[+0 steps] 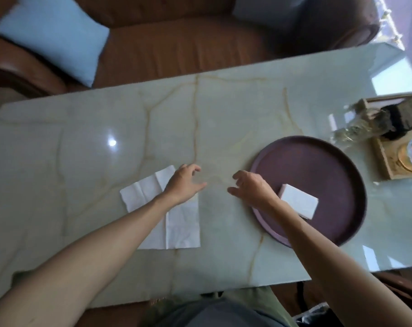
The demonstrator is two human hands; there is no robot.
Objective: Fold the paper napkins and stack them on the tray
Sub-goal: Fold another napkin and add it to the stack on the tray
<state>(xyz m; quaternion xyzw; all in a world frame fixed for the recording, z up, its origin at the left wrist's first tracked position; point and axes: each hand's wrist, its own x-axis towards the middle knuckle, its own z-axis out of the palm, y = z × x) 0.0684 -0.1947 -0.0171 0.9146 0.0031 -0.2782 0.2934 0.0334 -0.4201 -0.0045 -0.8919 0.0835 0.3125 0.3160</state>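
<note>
Hands empty above marble table

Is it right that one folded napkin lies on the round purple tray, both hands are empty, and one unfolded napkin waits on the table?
Not fully. The head view shows two unfolded napkins on the table, overlapping under the left hand, not one. The rest holds: a folded napkin lies on the round purple tray, and the right hand is empty too.

Bare forearms, no sleeves, olive trousers
</note>
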